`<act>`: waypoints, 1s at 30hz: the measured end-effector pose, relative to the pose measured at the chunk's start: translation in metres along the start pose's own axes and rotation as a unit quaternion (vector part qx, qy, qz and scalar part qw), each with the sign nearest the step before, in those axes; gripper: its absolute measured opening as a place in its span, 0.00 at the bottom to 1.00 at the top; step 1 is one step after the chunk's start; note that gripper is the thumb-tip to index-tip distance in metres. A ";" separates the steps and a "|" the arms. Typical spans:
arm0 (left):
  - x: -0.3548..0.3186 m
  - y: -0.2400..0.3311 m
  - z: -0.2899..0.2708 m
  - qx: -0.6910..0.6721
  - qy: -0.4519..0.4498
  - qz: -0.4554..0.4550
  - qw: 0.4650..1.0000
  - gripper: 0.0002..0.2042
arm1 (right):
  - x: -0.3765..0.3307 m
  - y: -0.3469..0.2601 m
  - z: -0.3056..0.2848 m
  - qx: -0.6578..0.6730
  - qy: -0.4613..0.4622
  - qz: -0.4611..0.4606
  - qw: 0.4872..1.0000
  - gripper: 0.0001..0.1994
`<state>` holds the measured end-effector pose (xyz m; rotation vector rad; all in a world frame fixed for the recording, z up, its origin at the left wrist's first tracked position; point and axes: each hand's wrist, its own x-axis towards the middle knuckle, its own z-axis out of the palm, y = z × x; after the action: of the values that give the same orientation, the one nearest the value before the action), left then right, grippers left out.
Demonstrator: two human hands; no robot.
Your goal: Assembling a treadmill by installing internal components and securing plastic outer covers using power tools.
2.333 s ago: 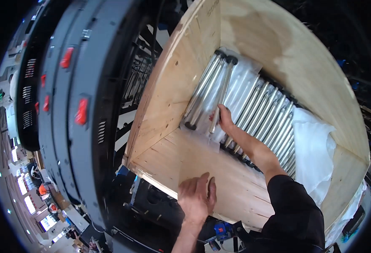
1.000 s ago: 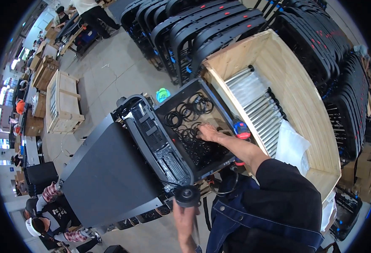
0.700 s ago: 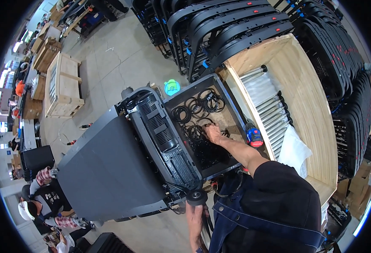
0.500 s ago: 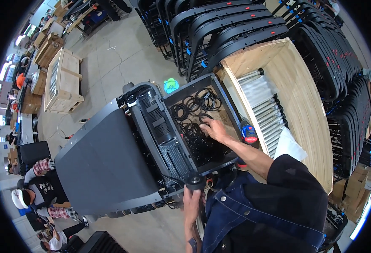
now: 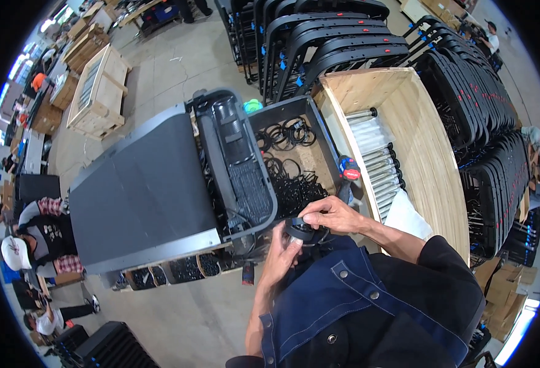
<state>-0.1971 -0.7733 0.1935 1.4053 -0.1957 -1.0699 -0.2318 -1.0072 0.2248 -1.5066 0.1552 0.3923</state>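
Note:
My left hand (image 5: 277, 256) is closed around a black round end piece (image 5: 299, 235) held close to my body. My right hand (image 5: 330, 216) pinches what looks like a thin black ring (image 5: 296, 221) at the top of that piece. Whether the ring sits around it or only against it, I cannot tell. Just beyond my hands stands a dark open bin (image 5: 326, 127) with several loose black rings (image 5: 291, 133) at its far end. A heap of small black parts (image 5: 297, 189) fills its near end.
Left of the bin lies a large machine with a flat dark deck (image 5: 141, 196) and a black motor-end frame (image 5: 233, 132). A red-and-blue power drill (image 5: 348, 168) stands to the right. Beyond it is a wooden crate (image 5: 432, 153) of metal tubes (image 5: 380, 165). A co-worker (image 5: 37, 239) is at far left.
My right hand has left the ring bin and come back to the round piece in my left hand. The left hand has risen slightly, and the whole view has shifted.

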 end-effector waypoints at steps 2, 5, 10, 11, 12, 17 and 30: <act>-0.009 -0.008 -0.004 -0.013 0.004 -0.001 1.000 0.31 | -0.004 -0.006 0.028 -0.128 0.022 -0.158 0.979 0.13; -0.023 -0.023 -0.011 -0.059 0.032 0.036 0.997 0.31 | -0.018 -0.019 0.056 -0.307 0.034 -0.244 0.919 0.10; -0.036 -0.021 -0.016 -0.154 0.043 0.097 0.982 0.33 | -0.016 0.007 0.065 -0.220 0.076 -0.090 0.968 0.13; -0.037 -0.016 -0.017 -0.169 0.045 0.104 0.979 0.33 | -0.014 0.010 0.065 -0.180 0.083 -0.095 0.976 0.14; -0.036 -0.007 -0.017 -0.165 0.041 0.103 0.980 0.33 | -0.012 0.010 0.064 -0.178 0.088 -0.097 0.975 0.14; -0.006 0.036 -0.043 -0.022 0.147 0.125 0.981 0.27 | 0.036 -0.029 0.050 -0.310 0.091 -0.283 0.903 0.35; 0.210 0.223 -0.208 0.487 0.395 0.289 0.723 0.10 | 0.377 -0.096 -0.100 -0.095 0.295 -0.024 0.950 0.50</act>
<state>0.1680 -0.8166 0.2381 2.3866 -0.5703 0.3375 0.1657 -1.0486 0.1803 -1.7820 0.5647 -0.0998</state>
